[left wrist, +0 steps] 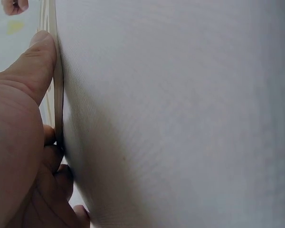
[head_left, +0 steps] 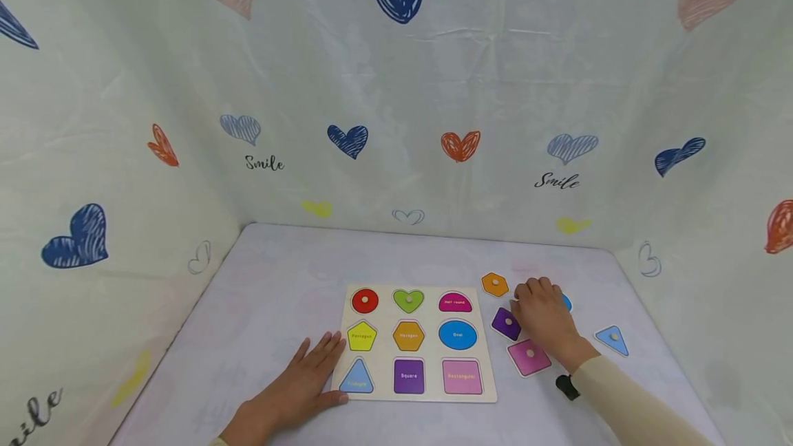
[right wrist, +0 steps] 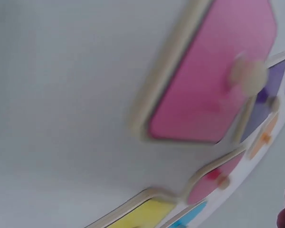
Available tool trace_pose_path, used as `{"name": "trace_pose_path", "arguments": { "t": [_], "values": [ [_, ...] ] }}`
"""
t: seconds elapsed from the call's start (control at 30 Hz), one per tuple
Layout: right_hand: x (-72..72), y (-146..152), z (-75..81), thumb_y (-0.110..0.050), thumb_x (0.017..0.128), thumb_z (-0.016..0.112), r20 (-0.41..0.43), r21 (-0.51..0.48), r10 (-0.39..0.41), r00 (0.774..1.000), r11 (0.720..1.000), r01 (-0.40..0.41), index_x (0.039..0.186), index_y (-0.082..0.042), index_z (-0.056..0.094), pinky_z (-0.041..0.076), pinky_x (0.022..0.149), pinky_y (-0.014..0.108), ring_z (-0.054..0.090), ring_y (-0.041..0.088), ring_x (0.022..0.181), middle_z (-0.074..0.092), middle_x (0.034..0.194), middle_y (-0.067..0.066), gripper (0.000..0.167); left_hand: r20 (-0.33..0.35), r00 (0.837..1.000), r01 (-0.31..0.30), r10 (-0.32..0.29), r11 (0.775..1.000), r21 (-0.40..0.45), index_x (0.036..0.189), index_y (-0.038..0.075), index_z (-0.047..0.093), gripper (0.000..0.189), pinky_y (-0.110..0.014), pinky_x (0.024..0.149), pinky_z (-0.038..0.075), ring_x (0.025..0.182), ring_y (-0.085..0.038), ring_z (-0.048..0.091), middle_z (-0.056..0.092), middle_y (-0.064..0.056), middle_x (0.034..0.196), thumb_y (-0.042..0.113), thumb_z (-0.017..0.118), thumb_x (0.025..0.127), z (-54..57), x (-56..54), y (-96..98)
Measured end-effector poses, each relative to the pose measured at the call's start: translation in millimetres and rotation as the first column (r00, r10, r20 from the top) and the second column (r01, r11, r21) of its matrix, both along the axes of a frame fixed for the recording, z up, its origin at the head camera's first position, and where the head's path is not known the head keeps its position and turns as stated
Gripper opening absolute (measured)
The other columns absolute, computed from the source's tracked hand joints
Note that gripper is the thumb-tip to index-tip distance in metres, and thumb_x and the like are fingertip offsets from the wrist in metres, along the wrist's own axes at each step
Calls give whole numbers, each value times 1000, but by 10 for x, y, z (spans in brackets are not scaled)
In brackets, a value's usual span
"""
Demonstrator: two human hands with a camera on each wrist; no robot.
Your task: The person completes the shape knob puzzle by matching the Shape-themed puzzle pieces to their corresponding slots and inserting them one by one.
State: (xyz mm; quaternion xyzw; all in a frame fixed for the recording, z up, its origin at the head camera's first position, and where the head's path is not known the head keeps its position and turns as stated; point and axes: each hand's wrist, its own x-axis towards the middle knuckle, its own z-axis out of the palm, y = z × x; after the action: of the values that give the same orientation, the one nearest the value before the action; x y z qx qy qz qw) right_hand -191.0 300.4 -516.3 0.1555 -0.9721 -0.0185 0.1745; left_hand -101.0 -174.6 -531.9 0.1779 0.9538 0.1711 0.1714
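Note:
A pale wooden shape board (head_left: pixel 383 391) lies on the table. My left hand (head_left: pixel 303 380) rests along its left edge with fingers extended; in the left wrist view the thumb (left wrist: pixel 35 59) touches the board's edge. A red circle piece (head_left: pixel 365 301) and a green heart piece (head_left: pixel 409 301), both with knobs, sit in their recesses. My right hand (head_left: pixel 545 315) is over the loose knobbed pieces, fingers bent and seemingly holding nothing. Around it lie a purple square (head_left: pixel 506 323), pink rectangle (head_left: pixel 529 358), orange hexagon (head_left: pixel 495 284), magenta half round (right wrist: pixel 211 183), yellow pentagon (right wrist: pixel 145 213) and blue oval (right wrist: pixel 190 216).
A blue triangle piece (head_left: pixel 612 341) lies apart at the right. Something small and black (head_left: pixel 567 387) shows beside the right wrist. A pale cloth covers the table (head_left: pixel 279 267), and a curtain printed with hearts (head_left: pixel 396 74) encloses its back and sides.

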Motion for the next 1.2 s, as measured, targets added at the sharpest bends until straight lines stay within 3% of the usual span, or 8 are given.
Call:
{"name": "trace_pose_path", "arguments": {
  "t": [0.13,0.3,0.73,1.2],
  "values": [
    [49,179,-39,-19,89,83,-14,23,-6,1000,1000,6,94,-1,66,43,73,42,52,32,89,59,86,11,25,0,1000,0,0,1000,-1,166,11,32,101,-61,132,7,164,-30,20,31,-5,174,62,74,90,2,7,-1],
    [82,321,-95,-20,89,83,23,45,-17,1000,999,16,99,0,66,44,74,44,53,34,93,63,94,14,28,-2,1000,-6,6,1000,-9,166,11,33,101,-61,132,7,164,-30,20,31,-5,174,63,74,89,12,13,1],
    [100,403,-122,-22,94,80,68,69,-36,997,997,31,106,4,67,52,84,52,56,37,101,68,109,19,31,-13,1000,4,-4,1000,-7,166,10,33,101,-62,132,8,163,-31,20,32,-6,174,63,73,90,33,22,3],
    [47,404,-177,-22,94,80,82,82,-37,996,996,30,102,2,64,50,81,49,54,35,99,64,100,15,30,-13,1000,6,-6,1000,8,165,9,34,101,-63,132,10,163,-33,22,33,-8,173,63,73,89,3,11,-5]
  ]
}}
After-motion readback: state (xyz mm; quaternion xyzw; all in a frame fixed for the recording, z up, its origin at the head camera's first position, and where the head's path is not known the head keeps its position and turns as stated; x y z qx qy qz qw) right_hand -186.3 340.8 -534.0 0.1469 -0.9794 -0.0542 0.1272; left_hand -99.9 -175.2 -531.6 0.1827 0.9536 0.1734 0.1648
